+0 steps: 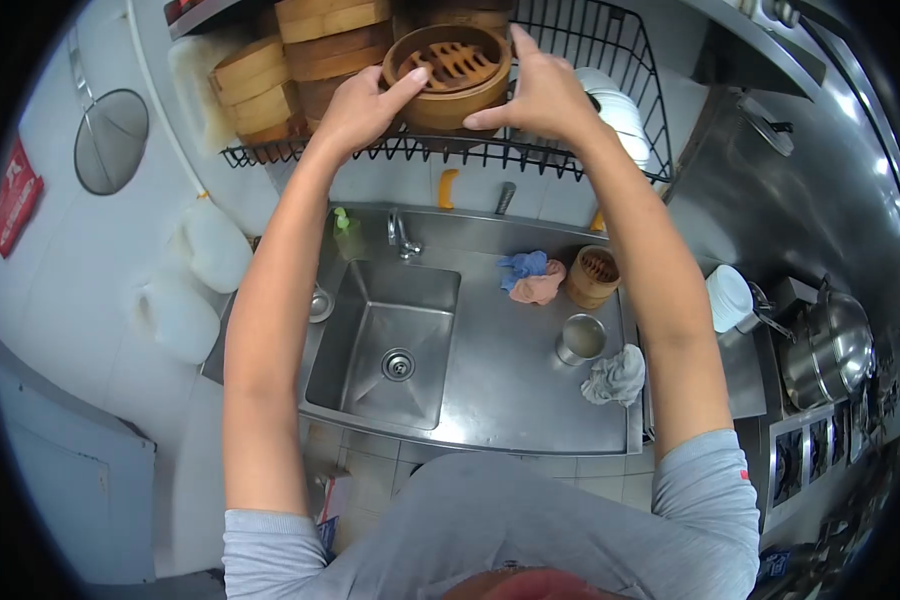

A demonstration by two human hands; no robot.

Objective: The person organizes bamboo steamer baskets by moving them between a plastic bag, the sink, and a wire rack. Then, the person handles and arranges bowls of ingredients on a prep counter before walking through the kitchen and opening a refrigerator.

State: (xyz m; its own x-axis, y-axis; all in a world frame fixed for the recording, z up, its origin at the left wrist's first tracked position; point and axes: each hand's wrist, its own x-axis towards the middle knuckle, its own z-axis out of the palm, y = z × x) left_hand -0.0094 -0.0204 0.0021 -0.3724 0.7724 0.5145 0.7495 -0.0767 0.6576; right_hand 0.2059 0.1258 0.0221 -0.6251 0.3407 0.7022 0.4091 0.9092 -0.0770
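Observation:
Both hands reach up to the black wire rack and hold a round bamboo steamer basket (450, 105) with a slatted inside, one on each side. My left hand (365, 108) grips its left side, with the thumb over the rim. On the right side, my right hand (548, 92) has its thumb against the basket's lower wall and its fingers around the far side. More bamboo steamers (335, 55) stand stacked on the rack just left of the held basket. White dishes (615, 112) lie on the rack to the right of my right hand.
The wire rack (635, 65) hangs above a steel sink (395, 340). On the counter (510, 400) are blue and pink cloths (537, 285), a small bamboo steamer (592, 285), a metal cup (581, 338) and a grey cloth (615, 376). A large metal pot (825, 350) stands right.

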